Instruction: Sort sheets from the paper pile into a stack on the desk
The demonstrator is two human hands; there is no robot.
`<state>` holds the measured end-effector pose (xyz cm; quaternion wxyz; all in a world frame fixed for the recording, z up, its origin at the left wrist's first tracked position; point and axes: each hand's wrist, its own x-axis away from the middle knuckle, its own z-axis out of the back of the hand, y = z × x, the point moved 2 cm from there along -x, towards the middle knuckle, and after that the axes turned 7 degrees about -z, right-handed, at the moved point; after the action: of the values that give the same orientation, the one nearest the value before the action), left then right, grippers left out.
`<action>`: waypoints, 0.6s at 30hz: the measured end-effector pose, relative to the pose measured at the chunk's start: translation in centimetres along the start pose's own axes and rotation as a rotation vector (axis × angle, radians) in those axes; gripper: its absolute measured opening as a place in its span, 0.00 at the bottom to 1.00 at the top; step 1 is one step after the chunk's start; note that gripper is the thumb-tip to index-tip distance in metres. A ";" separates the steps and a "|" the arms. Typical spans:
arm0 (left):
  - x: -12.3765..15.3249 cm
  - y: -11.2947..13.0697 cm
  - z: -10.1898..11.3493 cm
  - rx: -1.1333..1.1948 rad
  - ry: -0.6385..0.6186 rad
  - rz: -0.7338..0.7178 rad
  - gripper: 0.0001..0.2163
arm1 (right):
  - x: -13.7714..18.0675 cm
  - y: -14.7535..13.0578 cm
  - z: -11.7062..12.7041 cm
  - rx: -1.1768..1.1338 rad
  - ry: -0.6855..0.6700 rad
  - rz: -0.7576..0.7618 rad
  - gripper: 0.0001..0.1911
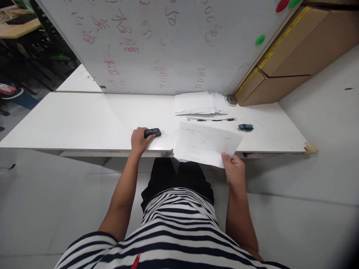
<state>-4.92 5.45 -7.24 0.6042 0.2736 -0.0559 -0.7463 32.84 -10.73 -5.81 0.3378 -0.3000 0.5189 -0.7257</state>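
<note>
So the whole setup is a long white counter (84, 116) against a big whiteboard (182, 45) with red handwriting on it, which rises just beyond both hands. Brown cardboard boxes (294, 45) are stacked past the right hand, farther right, and pale floor (84, 209) spreads below the two arms. The left hand (139, 140) has its fingers wrapped round the back end of a black stapler (153, 132), down on the counter near the front edge. The right hand (235, 170) is pinching a printed sheet (206, 144) by its near right corner; that sheet reaches between the hands and pokes out past the front edge, with more paper peeking out beneath. Straight ahead of it there's a pen (215, 120), then a paper stack (195, 103) by the board. A small dark blue object (246, 127) sits just beyond the right hand. Most elbow room's left of the left hand; the right end stops nearer.
</note>
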 end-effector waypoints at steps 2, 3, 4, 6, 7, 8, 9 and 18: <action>0.0 0.0 0.2 0.038 -0.004 -0.016 0.16 | 0.0 0.4 0.0 0.002 -0.007 -0.007 0.26; 0.1 0.0 0.3 0.051 -0.005 -0.023 0.15 | 0.0 0.6 0.0 0.001 -0.006 -0.012 0.26; 0.1 0.0 0.3 0.058 -0.006 -0.028 0.15 | 0.0 0.8 0.0 -0.003 -0.004 -0.019 0.26; 0.1 0.0 0.3 0.055 -0.001 -0.032 0.15 | -0.1 1.1 -0.1 -0.012 -0.002 -0.041 0.25; 0.1 0.0 0.2 0.051 0.004 -0.032 0.15 | -0.2 1.1 -0.2 -0.016 -0.003 -0.052 0.24; 0.1 0.0 0.2 0.046 0.008 -0.033 0.15 | -0.4 1.1 -0.2 -0.021 -0.002 -0.059 0.24; 0.1 0.0 0.1 0.041 0.010 -0.032 0.15 | -0.8 0.9 -0.3 -0.030 0.004 -0.057 0.23; 0.1 -0.2 -0.1 0.023 0.005 -0.032 0.16 | -6.3 -1.4 -0.2 0.389 -0.057 0.046 0.22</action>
<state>-5.02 5.44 -7.48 0.5891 0.2834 -0.0587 -0.7544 36.17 -5.20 -5.07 0.4203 -0.2376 0.3660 -0.7956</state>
